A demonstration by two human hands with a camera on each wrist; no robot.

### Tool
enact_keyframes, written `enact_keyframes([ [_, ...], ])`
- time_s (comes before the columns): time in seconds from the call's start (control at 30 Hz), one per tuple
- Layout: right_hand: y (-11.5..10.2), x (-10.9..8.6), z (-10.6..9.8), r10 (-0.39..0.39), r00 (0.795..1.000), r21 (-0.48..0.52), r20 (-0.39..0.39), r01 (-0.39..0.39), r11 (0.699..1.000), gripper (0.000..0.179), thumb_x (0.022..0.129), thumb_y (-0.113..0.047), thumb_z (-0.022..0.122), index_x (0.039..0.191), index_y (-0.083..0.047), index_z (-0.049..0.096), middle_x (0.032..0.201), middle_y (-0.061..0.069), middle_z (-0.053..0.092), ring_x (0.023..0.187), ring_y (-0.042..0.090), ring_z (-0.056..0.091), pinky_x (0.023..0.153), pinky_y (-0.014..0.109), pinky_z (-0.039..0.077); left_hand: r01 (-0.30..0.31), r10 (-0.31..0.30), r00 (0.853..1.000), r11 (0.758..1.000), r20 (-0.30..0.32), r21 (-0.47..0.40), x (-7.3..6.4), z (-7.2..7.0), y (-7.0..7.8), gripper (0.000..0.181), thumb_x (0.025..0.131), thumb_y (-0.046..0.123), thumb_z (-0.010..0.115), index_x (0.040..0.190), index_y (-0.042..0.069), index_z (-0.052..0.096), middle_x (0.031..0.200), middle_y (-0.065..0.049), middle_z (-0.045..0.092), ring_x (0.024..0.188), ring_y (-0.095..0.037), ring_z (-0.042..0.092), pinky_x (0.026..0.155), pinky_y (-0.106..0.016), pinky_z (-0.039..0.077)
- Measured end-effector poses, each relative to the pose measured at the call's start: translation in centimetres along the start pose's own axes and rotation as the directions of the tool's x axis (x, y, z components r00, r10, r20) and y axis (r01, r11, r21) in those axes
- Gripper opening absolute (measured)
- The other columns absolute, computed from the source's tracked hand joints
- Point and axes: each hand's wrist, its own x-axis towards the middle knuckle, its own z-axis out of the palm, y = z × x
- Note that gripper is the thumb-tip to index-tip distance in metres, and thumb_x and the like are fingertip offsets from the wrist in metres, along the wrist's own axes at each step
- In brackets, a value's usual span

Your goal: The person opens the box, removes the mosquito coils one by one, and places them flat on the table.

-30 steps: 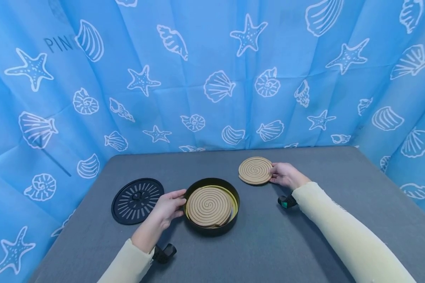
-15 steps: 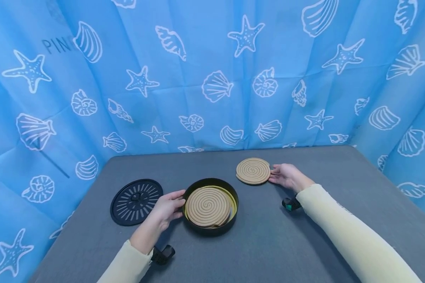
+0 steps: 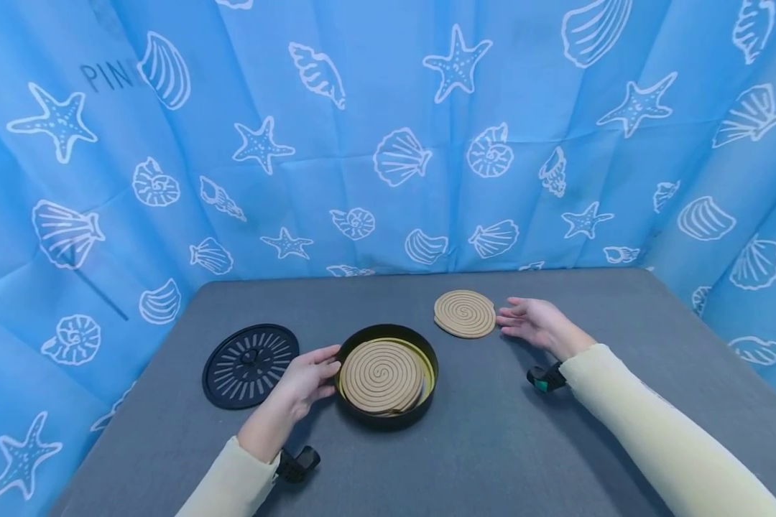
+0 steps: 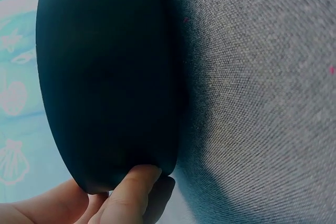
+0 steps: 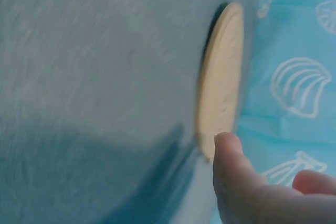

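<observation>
A round black mosquito coil tin (image 3: 388,424) with a yellow inside sits mid-table, tan mosquito coils (image 3: 381,377) stacked in it. My left hand (image 3: 307,380) holds the tin by its left side; in the left wrist view the thumb (image 4: 131,192) presses the dark wall (image 4: 110,77). Further back and to the right, a single mosquito coil (image 3: 464,314) lies flat on the table. Just right of that coil is my right hand (image 3: 537,324), fingers loosely extended and holding nothing. In the right wrist view a fingertip overlaps the near end of the coil (image 5: 220,82).
The black slotted lid (image 3: 251,367) lies on the grey tabletop (image 3: 478,445), left of the tin and close to my left forearm. Behind the table hangs a blue curtain (image 3: 362,172) printed with shells and starfish.
My right hand has let go of the single coil and drawn back a little to the right. The coil stays on the table. My left hand keeps its hold on the tin.
</observation>
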Motion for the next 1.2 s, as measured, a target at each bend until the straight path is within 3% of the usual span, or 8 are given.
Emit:
enact_keyframes([
  [0.33, 0.6, -1.8, 1.4, -0.102, 0.981, 0.033, 0.163, 0.098, 0.995, 0.056, 0.104, -0.003, 0.015, 0.152, -0.004, -0.014, 0.159, 0.023, -0.007, 0.146, 0.034, 0.004, 0.116, 0.044, 0.013, -0.018, 0.018, 1.000, 1.000, -0.012, 0.011, -0.1, 0.3, -0.1, 0.043, 0.103, 0.006, 0.044, 0.145, 0.001, 0.041, 0.150, -0.024, 0.036, 0.135, -0.038, 0.038, 0.104, -0.055, 0.037],
  [0.6, 0.5, -3.4, 3.9, -0.123, 0.940, 0.044, 0.319, 0.115, 0.992, 0.057, 0.105, -0.004, 0.018, 0.151, 0.000, -0.015, 0.159, 0.025, -0.006, 0.146, 0.035, 0.003, 0.115, 0.042, 0.011, -0.014, 0.014, 1.000, 1.000, -0.005, 0.006, -0.1, 0.2, 0.1, 0.043, 0.103, 0.004, 0.043, 0.145, 0.000, 0.040, 0.149, -0.024, 0.037, 0.135, -0.038, 0.039, 0.104, -0.055, 0.037],
  [0.7, 0.6, -3.8, 4.9, -0.120, 0.924, 0.025, 0.363, 0.120, 0.993, 0.057, 0.105, -0.004, 0.020, 0.152, 0.001, -0.012, 0.158, 0.027, -0.002, 0.146, 0.035, 0.012, 0.115, 0.043, 0.015, -0.020, 0.020, 1.000, 1.000, 0.000, 0.008, -0.1, 0.1, 0.1, 0.043, 0.103, 0.005, 0.043, 0.146, 0.000, 0.040, 0.150, -0.024, 0.036, 0.134, -0.038, 0.039, 0.104, -0.055, 0.037],
  [0.83, 1.2, -3.8, 6.1, -0.115, 0.906, -0.016, 0.408, 0.133, 0.991, 0.057, 0.105, -0.004, 0.025, 0.152, 0.003, -0.006, 0.157, 0.031, 0.003, 0.134, 0.028, 0.042, 0.110, 0.040, 0.032, -0.021, 0.021, 1.000, 1.000, -0.001, 0.001, 0.0, 0.0, 0.0, 0.044, 0.103, 0.005, 0.044, 0.146, 0.003, 0.040, 0.151, -0.023, 0.035, 0.134, -0.038, 0.039, 0.103, -0.054, 0.038],
  [0.93, 1.8, -3.7, 6.9, -0.098, 0.889, -0.057, 0.447, 0.138, 0.989, 0.056, 0.105, -0.004, 0.026, 0.151, 0.007, -0.004, 0.154, 0.035, 0.007, 0.127, 0.027, 0.050, 0.101, 0.037, 0.044, -0.015, 0.015, 1.000, 1.000, -0.011, -0.010, 0.1, 0.0, -0.1, 0.044, 0.102, 0.006, 0.044, 0.146, 0.005, 0.042, 0.151, -0.021, 0.036, 0.134, -0.037, 0.040, 0.102, -0.054, 0.039],
  [1.07, 2.7, -3.4, 8.0, -0.044, 0.866, -0.095, 0.498, 0.105, 0.990, 0.054, 0.105, -0.005, 0.025, 0.150, 0.010, -0.001, 0.153, 0.036, 0.009, 0.139, 0.038, 0.031, 0.096, 0.035, 0.048, -0.017, 0.017, 1.000, 1.000, -0.016, -0.020, 0.2, 0.0, -0.3, 0.043, 0.102, 0.005, 0.045, 0.145, 0.005, 0.044, 0.151, -0.020, 0.037, 0.134, -0.037, 0.039, 0.102, -0.055, 0.039],
  [1.2, 3.4, -3.0, 9.1, 0.008, 0.851, -0.151, 0.525, 0.085, 0.985, 0.054, 0.104, -0.005, 0.024, 0.149, 0.013, 0.000, 0.153, 0.037, 0.009, 0.142, 0.043, 0.016, 0.101, 0.037, 0.044, -0.034, 0.034, 0.999, 0.999, -0.010, -0.022, 0.2, 0.0, -0.3, 0.044, 0.102, 0.005, 0.045, 0.146, 0.005, 0.042, 0.151, -0.018, 0.037, 0.135, -0.036, 0.039, 0.100, -0.053, 0.042],
])
